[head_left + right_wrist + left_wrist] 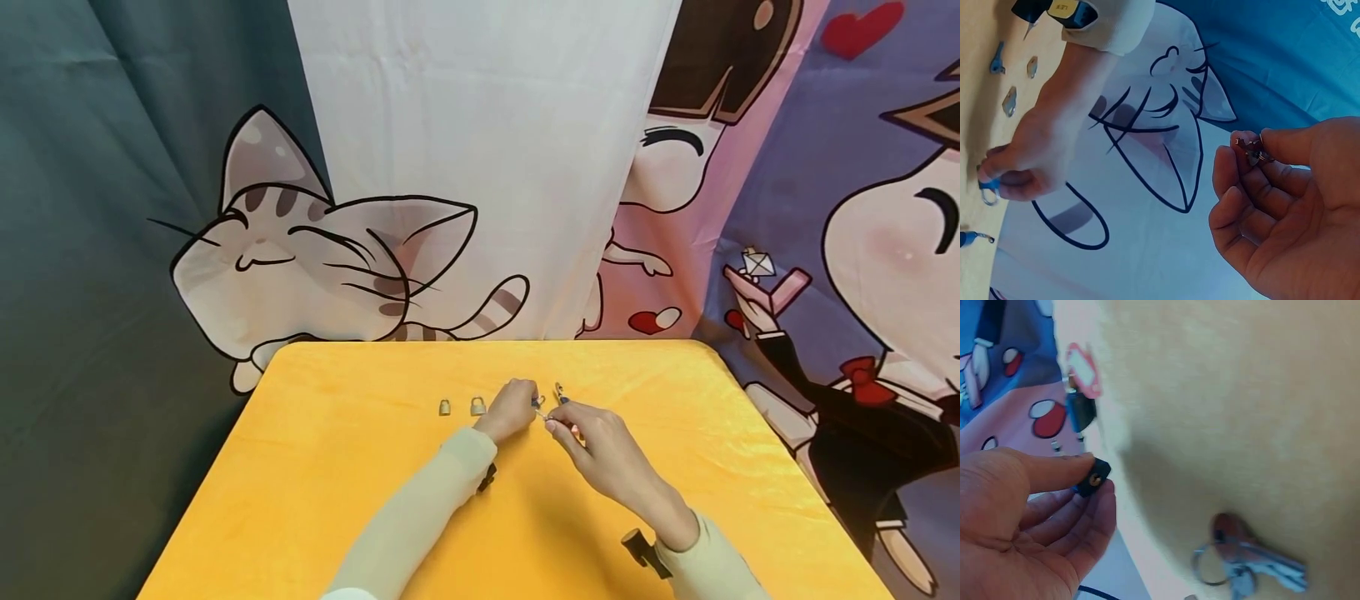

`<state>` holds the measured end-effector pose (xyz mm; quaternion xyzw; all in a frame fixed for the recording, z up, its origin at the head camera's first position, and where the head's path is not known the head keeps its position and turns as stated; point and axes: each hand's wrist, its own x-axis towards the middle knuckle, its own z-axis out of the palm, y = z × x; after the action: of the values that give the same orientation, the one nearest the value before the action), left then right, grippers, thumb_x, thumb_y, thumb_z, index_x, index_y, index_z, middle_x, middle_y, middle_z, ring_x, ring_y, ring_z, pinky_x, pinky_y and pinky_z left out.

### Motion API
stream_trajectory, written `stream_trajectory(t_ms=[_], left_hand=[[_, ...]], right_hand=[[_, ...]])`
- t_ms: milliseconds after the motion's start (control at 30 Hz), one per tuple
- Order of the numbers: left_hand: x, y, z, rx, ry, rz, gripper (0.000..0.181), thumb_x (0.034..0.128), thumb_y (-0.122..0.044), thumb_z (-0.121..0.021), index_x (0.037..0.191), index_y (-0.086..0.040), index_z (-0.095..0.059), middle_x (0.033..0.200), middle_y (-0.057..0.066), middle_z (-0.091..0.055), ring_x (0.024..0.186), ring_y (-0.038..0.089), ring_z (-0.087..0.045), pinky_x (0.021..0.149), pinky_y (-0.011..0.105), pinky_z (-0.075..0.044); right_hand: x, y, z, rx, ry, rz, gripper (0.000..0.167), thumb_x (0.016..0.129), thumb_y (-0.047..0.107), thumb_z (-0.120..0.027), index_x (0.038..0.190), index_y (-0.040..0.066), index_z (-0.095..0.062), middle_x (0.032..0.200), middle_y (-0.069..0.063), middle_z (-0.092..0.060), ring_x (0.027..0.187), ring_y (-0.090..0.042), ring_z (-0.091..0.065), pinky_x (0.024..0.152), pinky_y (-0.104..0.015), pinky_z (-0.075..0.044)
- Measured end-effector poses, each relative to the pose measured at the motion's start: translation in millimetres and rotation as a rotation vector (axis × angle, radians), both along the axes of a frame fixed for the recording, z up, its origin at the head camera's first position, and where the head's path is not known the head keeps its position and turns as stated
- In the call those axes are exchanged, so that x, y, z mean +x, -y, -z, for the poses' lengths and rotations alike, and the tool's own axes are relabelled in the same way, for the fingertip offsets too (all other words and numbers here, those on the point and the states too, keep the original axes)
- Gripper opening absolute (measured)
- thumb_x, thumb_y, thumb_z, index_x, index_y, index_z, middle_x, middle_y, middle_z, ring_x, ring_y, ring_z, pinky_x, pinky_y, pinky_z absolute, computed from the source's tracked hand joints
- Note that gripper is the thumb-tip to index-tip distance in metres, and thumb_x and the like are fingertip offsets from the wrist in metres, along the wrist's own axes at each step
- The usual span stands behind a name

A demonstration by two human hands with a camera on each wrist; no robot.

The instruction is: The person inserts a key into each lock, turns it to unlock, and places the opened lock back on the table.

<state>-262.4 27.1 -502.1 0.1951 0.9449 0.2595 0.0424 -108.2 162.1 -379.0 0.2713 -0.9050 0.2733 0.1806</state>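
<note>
My left hand [512, 408] pinches a small dark blue padlock [1094, 479] between thumb and fingers. Its keyhole faces out in the left wrist view, and its shackle shows in the right wrist view. Close beside it, my right hand [600, 446] holds a small bunch of keys [1250, 150] between thumb and forefinger. One thin key points toward the blue padlock in the head view; I cannot tell whether it touches. Just beyond the hands lies another dark blue item [1080, 411], with a pink tag [1083, 370] near it.
Two brass padlocks [445, 407] [478, 406] stand on the yellow table [337, 450], left of my left hand. Keys on a ring [1235, 550] lie on the tabletop in the left wrist view. A printed curtain [487, 125] hangs behind the far edge.
</note>
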Motion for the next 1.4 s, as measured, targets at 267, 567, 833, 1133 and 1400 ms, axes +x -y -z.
stream_trajectory(t_ms=[267, 567, 833, 1133, 1400], left_hand=[[1.3, 7.3, -22.4, 0.169, -0.055, -0.057, 0.007, 0.0926, -0.016, -0.069, 0.097, -0.013, -0.065, 0.087, -0.001, -0.067, 0.072, 0.008, -0.060, 0.063, 0.023, -0.049], [8.2, 11.7, -41.6, 0.185, -0.148, -0.080, 0.014, 0.0907, -0.021, -0.072, 0.101, -0.014, -0.066, 0.091, -0.001, -0.070, 0.079, 0.009, -0.065, 0.067, 0.021, -0.053], [17.1, 19.8, -63.5, 0.284, -0.175, -0.061, 0.011, 0.0901, -0.018, -0.072, 0.099, -0.013, -0.066, 0.089, -0.002, -0.069, 0.079, 0.008, -0.065, 0.069, 0.020, -0.053], [29.1, 28.2, -82.0, 0.378, -0.198, -0.050, 0.010, 0.0893, -0.019, -0.072, 0.096, -0.015, -0.066, 0.088, -0.003, -0.069, 0.082, 0.009, -0.066, 0.069, 0.020, -0.053], [40.5, 42.9, -99.6, 0.480, -0.203, -0.071, 0.013, 0.0878, -0.016, -0.074, 0.098, -0.011, -0.068, 0.089, 0.001, -0.070, 0.079, 0.011, -0.066, 0.062, 0.019, -0.051]], right_hand=[[-3.5, -1, -2.4, -0.017, -0.036, -0.017, 0.008, 0.094, 0.011, -0.065, 0.092, 0.017, -0.068, 0.078, 0.012, -0.061, 0.065, 0.002, -0.047, 0.060, -0.020, -0.046], [-6.6, 1, -10.9, -0.018, -0.072, -0.029, 0.009, 0.094, 0.012, -0.066, 0.088, 0.019, -0.066, 0.074, 0.013, -0.056, 0.063, 0.001, -0.045, 0.058, -0.018, -0.044], [-7.0, -1, -13.9, -0.023, -0.079, -0.037, 0.008, 0.095, 0.011, -0.065, 0.091, 0.018, -0.066, 0.076, 0.014, -0.059, 0.063, 0.004, -0.047, 0.060, -0.019, -0.047], [-7.8, 0, -15.8, -0.054, -0.079, -0.050, 0.009, 0.096, 0.011, -0.063, 0.089, 0.017, -0.065, 0.074, 0.011, -0.059, 0.062, 0.005, -0.049, 0.057, -0.017, -0.045], [-6.2, 3, -20.3, -0.075, -0.064, -0.034, 0.005, 0.096, 0.013, -0.063, 0.093, 0.015, -0.068, 0.075, 0.009, -0.061, 0.063, 0.004, -0.053, 0.057, -0.019, -0.049]])
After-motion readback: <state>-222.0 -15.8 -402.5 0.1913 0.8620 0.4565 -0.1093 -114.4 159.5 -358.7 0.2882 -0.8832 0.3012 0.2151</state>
